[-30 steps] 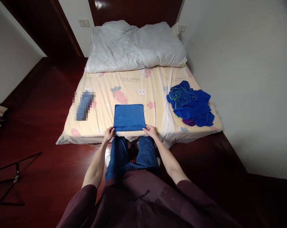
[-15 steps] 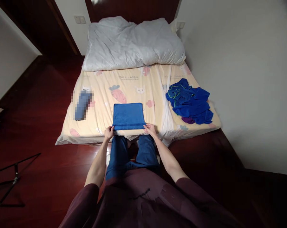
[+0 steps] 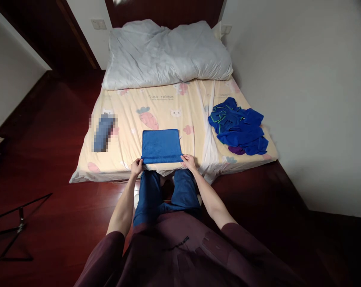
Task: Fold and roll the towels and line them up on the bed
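At the near edge of the bed [image 3: 125, 131], between the two hands, a blue cloth [image 3: 161, 144] lies flat, its near border turned up in a narrow folded strip [image 3: 162, 159] that runs from one hand to the other. The left hand [image 3: 137, 166] pinches the near left corner of the cloth, thumb and fingers closed on the end of the strip. The right hand [image 3: 188, 161] pinches the opposite end in the same way, at the near right corner. Both forearms reach forward over a pair of legs in blue trousers [image 3: 182, 195], whose knees are just below the bed's near edge.

Well to the left of the left hand, on the bed, is a blue-grey item [image 3: 103, 133] blurred by blocks, so what it is cannot be told. To the right of the right hand and farther forward, past a gathered band of white fabric [image 3: 209, 145], sits a crumpled heap of blue cloths [image 3: 240, 126], some with green edging; a bit of purple cloth [image 3: 236, 150] shows at its near side. Beyond both hands, at the far end of the bed, lies a bulky pale grey quilt [image 3: 170, 56]. On the floor [image 3: 78, 223], to the left of the left forearm, stand the thin black legs of a stand [image 3: 20, 223].
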`<act>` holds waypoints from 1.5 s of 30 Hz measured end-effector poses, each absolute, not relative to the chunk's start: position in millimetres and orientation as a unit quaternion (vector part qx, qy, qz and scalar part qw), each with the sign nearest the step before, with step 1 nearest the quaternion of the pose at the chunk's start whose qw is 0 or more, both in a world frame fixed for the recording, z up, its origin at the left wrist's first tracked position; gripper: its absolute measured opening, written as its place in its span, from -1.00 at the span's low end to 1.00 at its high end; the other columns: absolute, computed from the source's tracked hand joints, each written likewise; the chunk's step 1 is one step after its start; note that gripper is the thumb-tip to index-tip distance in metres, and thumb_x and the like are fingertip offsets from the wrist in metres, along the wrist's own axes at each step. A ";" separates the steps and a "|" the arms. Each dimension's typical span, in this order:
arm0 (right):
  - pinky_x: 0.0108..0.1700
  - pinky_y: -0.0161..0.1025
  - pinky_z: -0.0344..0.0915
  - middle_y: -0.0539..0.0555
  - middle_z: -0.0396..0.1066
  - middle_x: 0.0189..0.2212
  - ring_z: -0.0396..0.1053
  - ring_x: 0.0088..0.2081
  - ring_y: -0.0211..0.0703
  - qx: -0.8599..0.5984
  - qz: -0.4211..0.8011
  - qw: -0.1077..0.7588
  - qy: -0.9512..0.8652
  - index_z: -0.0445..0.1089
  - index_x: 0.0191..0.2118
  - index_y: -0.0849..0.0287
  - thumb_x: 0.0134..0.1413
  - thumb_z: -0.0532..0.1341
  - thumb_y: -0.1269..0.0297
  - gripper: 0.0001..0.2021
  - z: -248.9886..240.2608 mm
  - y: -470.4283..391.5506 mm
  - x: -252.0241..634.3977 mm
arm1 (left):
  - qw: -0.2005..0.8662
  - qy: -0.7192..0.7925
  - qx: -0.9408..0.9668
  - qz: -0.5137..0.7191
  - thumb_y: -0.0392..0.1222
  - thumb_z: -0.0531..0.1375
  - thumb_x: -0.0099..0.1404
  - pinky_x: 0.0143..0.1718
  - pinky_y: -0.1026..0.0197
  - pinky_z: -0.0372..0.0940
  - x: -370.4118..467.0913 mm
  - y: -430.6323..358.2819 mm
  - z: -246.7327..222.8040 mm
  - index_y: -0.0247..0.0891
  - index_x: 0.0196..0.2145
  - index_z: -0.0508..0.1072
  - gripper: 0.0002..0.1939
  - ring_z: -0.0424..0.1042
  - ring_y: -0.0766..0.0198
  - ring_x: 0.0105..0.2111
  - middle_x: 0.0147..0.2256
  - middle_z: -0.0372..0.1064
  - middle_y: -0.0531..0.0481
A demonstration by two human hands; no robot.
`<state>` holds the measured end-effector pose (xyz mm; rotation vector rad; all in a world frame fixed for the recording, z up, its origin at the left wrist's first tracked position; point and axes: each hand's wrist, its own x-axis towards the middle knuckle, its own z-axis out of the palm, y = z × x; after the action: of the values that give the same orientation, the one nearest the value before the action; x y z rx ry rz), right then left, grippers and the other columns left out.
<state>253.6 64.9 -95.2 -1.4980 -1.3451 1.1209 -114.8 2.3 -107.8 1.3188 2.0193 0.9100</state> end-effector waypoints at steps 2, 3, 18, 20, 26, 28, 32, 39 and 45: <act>-0.38 -0.20 0.39 0.15 0.54 -0.50 0.48 -0.44 -0.05 -0.595 0.442 0.409 -0.532 0.41 -0.45 0.12 -0.04 0.32 -0.30 -0.49 -95.0 65.1 253.3 | 0.274 0.758 0.487 0.336 0.10 0.09 0.36 -0.23 0.14 0.34 -114.3 3.8 -108.2 -0.22 -0.32 0.51 -0.64 0.52 0.07 -0.30 -0.36 0.57 -0.14; -0.37 -0.20 0.39 0.16 0.55 -0.49 0.49 -0.43 -0.05 -0.596 0.441 0.410 -0.532 0.41 -0.46 0.12 -0.04 0.33 -0.30 -0.49 -95.0 65.1 253.2 | 0.272 0.761 0.486 0.334 0.10 0.09 0.37 -0.23 0.14 0.34 -114.0 4.3 -108.4 -0.22 -0.32 0.51 -0.64 0.53 0.06 -0.29 -0.35 0.57 -0.15; -0.04 -0.08 0.51 0.26 0.61 -0.17 0.57 -0.16 0.04 -0.629 0.348 0.436 -0.541 0.51 -0.13 0.17 0.16 0.25 -0.07 -0.61 -99.9 48.3 256.7 | 0.175 0.769 0.510 0.344 -0.03 0.12 0.42 0.19 -0.16 0.31 -100.6 -15.7 -90.6 -0.30 0.07 0.45 -0.61 0.42 -0.16 0.14 0.06 0.44 -0.40; 0.14 -0.02 0.45 0.30 0.58 -0.01 0.53 0.02 0.06 -0.609 0.276 0.425 -0.611 0.51 0.03 0.20 0.27 0.18 0.03 -0.60 -97.1 29.6 261.5 | 0.138 0.734 0.583 0.320 -0.07 0.09 0.46 0.31 -0.19 0.21 -96.3 -30.3 -85.9 -0.31 0.22 0.39 -0.53 0.29 -0.17 0.29 0.25 0.31 -0.41; 0.45 0.05 0.11 0.16 0.30 0.38 0.20 0.42 -0.02 -0.500 0.184 0.259 -0.806 0.37 0.35 0.12 0.44 0.00 0.31 -0.52 -87.2 -1.2 249.8 | 0.140 0.609 0.755 0.200 -0.24 -0.04 0.48 0.48 -0.13 -0.02 -67.3 -39.7 -82.6 -0.26 0.43 0.23 -0.40 -0.02 -0.01 0.49 0.46 0.06 -0.18; 0.49 0.06 0.03 0.14 0.18 0.45 0.08 0.49 -0.03 -0.492 0.165 0.214 -0.828 0.30 0.41 0.14 0.42 -0.01 0.38 -0.48 -87.3 4.7 239.9 | 0.135 0.625 0.746 0.185 -0.25 -0.03 0.46 0.49 -0.17 -0.06 -61.0 -32.6 -84.6 -0.30 0.45 0.20 -0.36 -0.06 -0.05 0.50 0.47 0.04 -0.21; 0.50 0.14 0.00 0.20 0.14 0.46 0.07 0.50 0.04 -0.541 0.161 0.153 -0.811 0.25 0.44 0.21 0.36 0.05 0.43 -0.43 -93.3 25.5 226.1 | 0.121 0.672 0.711 0.164 -0.23 0.00 0.44 0.47 -0.24 -0.06 -62.6 -18.9 -89.9 -0.37 0.46 0.17 -0.33 -0.04 -0.14 0.49 0.47 0.01 -0.31; 0.41 0.09 0.11 0.28 0.29 0.38 0.20 0.42 0.06 -0.585 0.152 0.135 -0.785 0.34 0.36 0.26 0.25 0.12 0.46 -0.44 -97.0 38.7 213.3 | 0.148 0.698 0.692 0.112 -0.34 0.04 0.37 0.36 -0.33 0.12 -68.8 2.5 -87.5 -0.35 0.42 0.25 -0.33 0.10 -0.24 0.43 0.42 0.11 -0.41; 0.29 0.09 0.15 0.36 0.52 0.16 0.43 0.21 0.17 -0.590 0.130 0.090 -0.792 0.52 0.17 0.21 0.15 0.19 0.54 -0.53 -83.8 57.9 203.7 | 0.145 0.684 0.711 0.073 -0.30 0.08 0.43 0.35 -0.35 0.09 -69.7 16.5 -71.7 -0.31 0.37 0.33 -0.43 0.24 -0.25 0.35 0.33 0.24 -0.48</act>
<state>203.7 57.9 -83.8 -1.7546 -2.3545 0.3853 -69.7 16.5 -71.7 2.0486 1.9709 0.2104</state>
